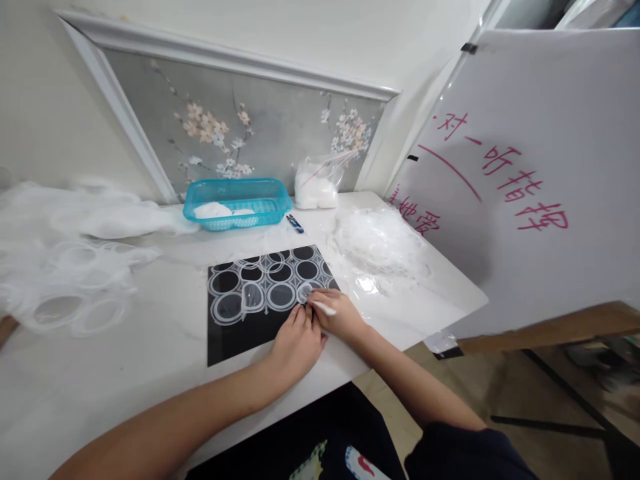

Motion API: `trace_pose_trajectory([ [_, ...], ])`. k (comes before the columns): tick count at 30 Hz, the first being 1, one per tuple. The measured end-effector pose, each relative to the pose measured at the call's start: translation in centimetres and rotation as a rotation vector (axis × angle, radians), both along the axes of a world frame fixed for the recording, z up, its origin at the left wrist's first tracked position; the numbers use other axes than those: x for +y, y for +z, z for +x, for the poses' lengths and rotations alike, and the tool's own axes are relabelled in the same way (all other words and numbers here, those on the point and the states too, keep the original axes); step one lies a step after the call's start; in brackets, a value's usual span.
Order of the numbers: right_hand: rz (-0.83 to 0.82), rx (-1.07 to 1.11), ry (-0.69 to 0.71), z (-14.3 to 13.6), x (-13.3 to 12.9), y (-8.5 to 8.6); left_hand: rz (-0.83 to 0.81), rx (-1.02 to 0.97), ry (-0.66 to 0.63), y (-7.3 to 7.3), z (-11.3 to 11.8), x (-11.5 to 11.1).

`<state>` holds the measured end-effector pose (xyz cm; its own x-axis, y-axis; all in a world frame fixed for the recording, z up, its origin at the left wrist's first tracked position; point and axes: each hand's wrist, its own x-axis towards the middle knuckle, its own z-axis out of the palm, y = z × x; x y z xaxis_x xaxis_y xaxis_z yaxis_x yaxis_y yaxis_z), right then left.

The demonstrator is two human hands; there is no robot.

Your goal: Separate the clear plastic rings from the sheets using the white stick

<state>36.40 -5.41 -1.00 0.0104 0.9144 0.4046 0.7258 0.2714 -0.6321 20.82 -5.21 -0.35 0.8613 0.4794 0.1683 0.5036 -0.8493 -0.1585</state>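
Observation:
A translucent sheet with rows of white rings [281, 295] lies on a black mat [230, 345] on the white table. At its right lower edge my left hand [300, 340] is closed, fingertips bent together against the sheet's rim. Right beside it, touching, my right hand [340, 313] is closed around a slim white pen-like stick [324, 308]; its tip is hidden by the fingers. A small white round piece [305, 292] shows just past the fingertips. One squarish clear piece [253, 297] lies over the rings farther left.
A blue plastic basket [237, 220] with white pieces stands behind, near a bag of white material [316, 190] and small thread snips [295, 224]. White ringed film [90, 287] heaps at left; clear scraps [380, 243] pile at right. A whiteboard [540, 133] borders the table's right side.

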Motion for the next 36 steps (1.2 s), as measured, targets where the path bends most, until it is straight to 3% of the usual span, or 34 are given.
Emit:
trace_pose_trajectory([
  [3,0.128,-0.04,-0.195,3.7,2.6,1.9,-0.029,0.009,-0.002,0.2,-0.1,0.0],
  [7,0.341,0.072,-0.633,11.7,6.5,5.5,-0.142,0.035,-0.011,0.8,-0.5,0.4],
  [9,0.46,0.225,-0.857,13.9,7.3,5.9,-0.208,0.072,-0.035,1.7,-0.9,1.0],
  [11,0.5,0.347,-0.935,14.2,7.3,4.9,-0.289,0.109,-0.108,3.1,-1.5,1.7],
  [14,0.463,0.415,-0.861,12.7,6.7,2.3,-0.376,0.084,-0.24,5.0,-3.1,2.8],
  [17,0.468,0.47,-0.822,11.8,6.6,0.8,-0.359,-0.008,-0.272,5.4,-5.6,4.1],
  [24,0.476,0.522,-0.749,11.7,7.7,0.7,-0.339,-0.096,-0.196,1.6,-11.8,7.0],
  [29,0.4,0.478,-0.635,10.1,7.9,0.1,-0.415,-0.128,-0.199,0.6,-11.6,6.9],
  [36,0.386,0.455,-0.619,10.3,8.0,0.3,-0.439,-0.115,-0.182,0.3,-10.8,7.2],
])
